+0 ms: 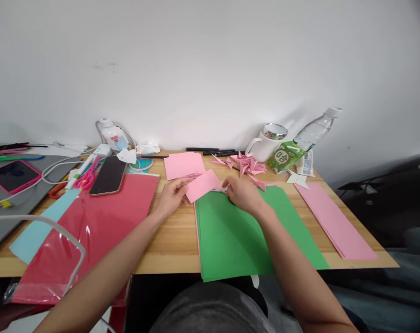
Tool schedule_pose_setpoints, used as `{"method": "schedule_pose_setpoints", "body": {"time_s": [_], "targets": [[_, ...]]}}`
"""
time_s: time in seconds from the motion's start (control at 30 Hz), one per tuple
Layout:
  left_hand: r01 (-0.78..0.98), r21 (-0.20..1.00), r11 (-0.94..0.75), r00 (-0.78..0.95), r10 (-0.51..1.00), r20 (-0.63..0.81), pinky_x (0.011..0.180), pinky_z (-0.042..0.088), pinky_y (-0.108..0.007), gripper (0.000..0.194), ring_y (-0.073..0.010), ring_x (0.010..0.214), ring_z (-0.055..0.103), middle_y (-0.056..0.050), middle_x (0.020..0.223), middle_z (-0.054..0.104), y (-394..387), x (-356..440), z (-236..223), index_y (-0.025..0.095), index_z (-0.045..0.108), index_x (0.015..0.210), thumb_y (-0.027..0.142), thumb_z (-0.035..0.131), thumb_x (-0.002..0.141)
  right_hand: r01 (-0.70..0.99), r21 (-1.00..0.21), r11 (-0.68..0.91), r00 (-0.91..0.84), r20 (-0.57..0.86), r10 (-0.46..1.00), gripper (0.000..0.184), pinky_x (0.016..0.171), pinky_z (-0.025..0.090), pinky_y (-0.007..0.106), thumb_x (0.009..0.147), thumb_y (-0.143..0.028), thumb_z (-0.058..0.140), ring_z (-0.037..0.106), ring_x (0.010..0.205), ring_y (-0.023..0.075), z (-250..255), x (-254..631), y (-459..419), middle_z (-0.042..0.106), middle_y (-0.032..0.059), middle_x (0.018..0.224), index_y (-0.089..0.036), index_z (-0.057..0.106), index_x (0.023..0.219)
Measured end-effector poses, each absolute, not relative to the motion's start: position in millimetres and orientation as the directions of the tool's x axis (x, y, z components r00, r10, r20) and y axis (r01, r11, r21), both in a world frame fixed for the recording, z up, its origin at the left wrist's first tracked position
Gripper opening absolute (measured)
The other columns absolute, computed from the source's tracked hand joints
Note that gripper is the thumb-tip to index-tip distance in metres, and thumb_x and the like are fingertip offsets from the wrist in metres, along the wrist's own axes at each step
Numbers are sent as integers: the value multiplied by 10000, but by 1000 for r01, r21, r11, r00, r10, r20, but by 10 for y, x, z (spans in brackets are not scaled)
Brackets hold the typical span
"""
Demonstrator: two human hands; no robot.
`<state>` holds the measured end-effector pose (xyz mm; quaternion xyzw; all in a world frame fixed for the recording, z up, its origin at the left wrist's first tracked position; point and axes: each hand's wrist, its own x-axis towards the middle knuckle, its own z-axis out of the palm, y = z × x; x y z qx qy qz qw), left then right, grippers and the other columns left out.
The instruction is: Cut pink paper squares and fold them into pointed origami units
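Between the thumb and fingers of my left hand (172, 195) is a small pink paper rectangle (203, 185), held tilted above the far left corner of the green paper sheets (241, 240). My right hand (243, 193) is just right of it, fingers curled and pinched over the far edge of the green sheets. A thin whitish object (218, 189) shows by its fingertips; its kind is hard to make out. Behind the held piece lies a stack of pink paper pieces (184, 164). Folded pointed pink paper pieces (248, 164) are heaped beyond my right hand.
At the back right stand a white mug (263, 143), a green drink carton (284, 157) and a clear bottle (314, 132). Pink strips (335, 222) lie right. Left are a red paper pack (109, 226), a phone (108, 175), pink scissors (88, 175) and a cable (69, 233).
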<state>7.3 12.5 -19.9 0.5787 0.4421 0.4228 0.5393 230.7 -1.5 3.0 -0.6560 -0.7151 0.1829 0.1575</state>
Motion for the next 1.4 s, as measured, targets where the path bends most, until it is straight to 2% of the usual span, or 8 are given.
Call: {"method": "schedule_pose_setpoints", "body": {"time_s": [0.2,0.33,0.5,0.7,0.83,1.03,1.23,1.4], "targets": [[25,997,-72,209,976,65,456,489,-212,324,-91,528,565,-72,957,692,45,174,-64,151,669,1086,262,526,817,782,-589,204,-203,68,977,267,763,480,323,827,-100,459,655,890,214,27,2467,-311,703,89,1010,-178,667,976],[34,999,-37,268,963,27,473,517,-241,315,-107,530,582,-50,855,671,-66,240,39,153,664,1078,256,536,810,331,-924,193,-207,128,970,244,829,517,359,828,-333,580,661,946,223,-67,2370,-396,710,89,1025,-171,663,990],[174,984,-27,375,926,-41,504,523,-272,339,-152,593,616,-36,765,639,-201,318,125,141,637,1094,335,544,832,44,-998,51,-57,48,997,422,713,562,370,695,-559,675,676,740,215,-138,2220,-452,724,62,781,-153,668,813],[416,859,-298,516,855,47,775,514,-361,598,-259,947,625,-119,1148,641,-408,393,161,180,591,1214,433,741,694,116,-992,58,-18,57,998,498,463,486,279,740,-642,586,598,497,156,-107,2096,-578,657,41,680,-147,618,785],[536,780,-324,446,893,64,873,468,-440,762,-327,1033,595,-150,1155,632,-562,459,119,162,518,1299,379,798,624,259,-952,162,-83,146,986,428,534,488,266,838,-573,512,614,655,171,-61,1993,-694,639,60,790,-158,611,871],[207,974,-91,527,849,-33,660,528,-318,745,-216,787,659,-91,1068,670,-637,380,76,216,431,1373,334,728,700,208,-959,192,-237,141,961,641,639,521,284,714,-529,705,601,922,218,-78,2002,-764,591,105,1135,-218,522,1244],[146,989,5,508,857,-79,791,530,-373,316,-271,973,648,-106,1081,689,-638,257,53,156,648,1091,292,600,811,152,-983,105,-278,60,959,624,705,541,335,765,-469,682,619,895,202,-131,2073,-797,643,90,1067,-231,504,1314],[77,995,-59,496,868,14,931,489,-417,494,-292,1144,576,-125,1256,601,-704,360,-22,185,534,1231,277,682,769,107,-987,120,-300,83,950,584,781,552,371,771,-489,670,600,1010,230,-93,2017,-863,601,102,1177,-236,547,1283]]}}
